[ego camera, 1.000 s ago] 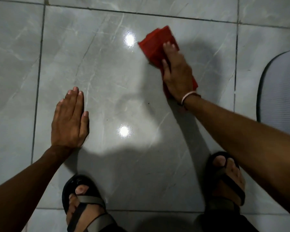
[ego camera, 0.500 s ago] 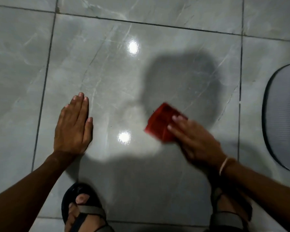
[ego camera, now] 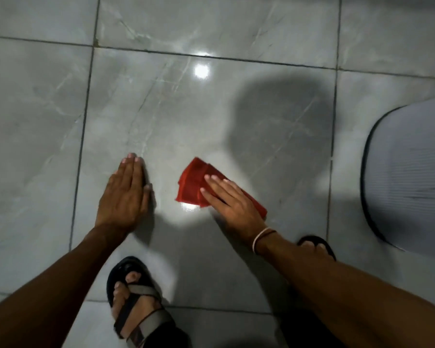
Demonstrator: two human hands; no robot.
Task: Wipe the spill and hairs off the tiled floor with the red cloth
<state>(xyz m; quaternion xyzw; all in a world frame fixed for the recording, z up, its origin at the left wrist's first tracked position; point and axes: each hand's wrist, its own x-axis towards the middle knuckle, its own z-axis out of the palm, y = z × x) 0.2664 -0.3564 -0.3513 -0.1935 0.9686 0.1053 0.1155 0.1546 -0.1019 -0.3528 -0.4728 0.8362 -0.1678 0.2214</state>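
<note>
Red, folded and made of soft fabric, the cloth point(ego camera: 194, 184) is pressed flat against the glossy grey marbled floor tiles point(ego camera: 141, 109) near the centre of the view. It is held down by the right hand point(ego camera: 232, 204), whose fingers are spread flat over its nearer half rather than curled around it; a pale band is worn at that wrist. The cloth's long axis is seen running from about ten o'clock to four o'clock, with its free corner pointing away from the person. At nine o'clock of the cloth, near it but apart, the left hand point(ego camera: 124, 197) is laid palm down and empty on the same tile, fingers together, apparently as a brace. The cloth is thus under the right hand alone, and any next stroke would likely be driven by that arm. No spill or hairs can be made out on the tile. A sandalled foot point(ego camera: 133, 305) is seen at six o'clock, and a pale ribbed mat point(ego camera: 409, 172) at three o'clock.
</note>
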